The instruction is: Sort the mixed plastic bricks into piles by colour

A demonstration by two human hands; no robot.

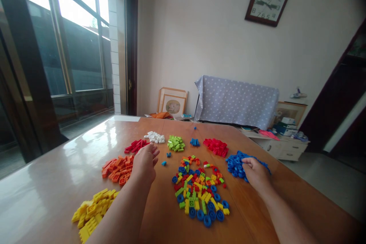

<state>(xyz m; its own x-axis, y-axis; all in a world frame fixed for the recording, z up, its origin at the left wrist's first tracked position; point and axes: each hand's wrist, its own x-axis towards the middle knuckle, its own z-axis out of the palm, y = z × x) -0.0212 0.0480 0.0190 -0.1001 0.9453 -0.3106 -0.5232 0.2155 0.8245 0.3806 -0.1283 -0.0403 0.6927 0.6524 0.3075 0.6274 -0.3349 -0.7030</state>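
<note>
While reaching over brown table, have yellow bricks closest on L, mixed bricks mid-table. Just past yellow, orange bricks. On far R, have R hand curled in at edge of blue pieces, w/ fingertips close together; can't tell if gripping any. Have L hand loosely spread, part-bent, just by red bricks. Farther back, approx. L to R: white bricks, green bricks, few blue bricks, more red bricks. Past table, framed pic, dotted cloth; up on wall, clock.
</note>
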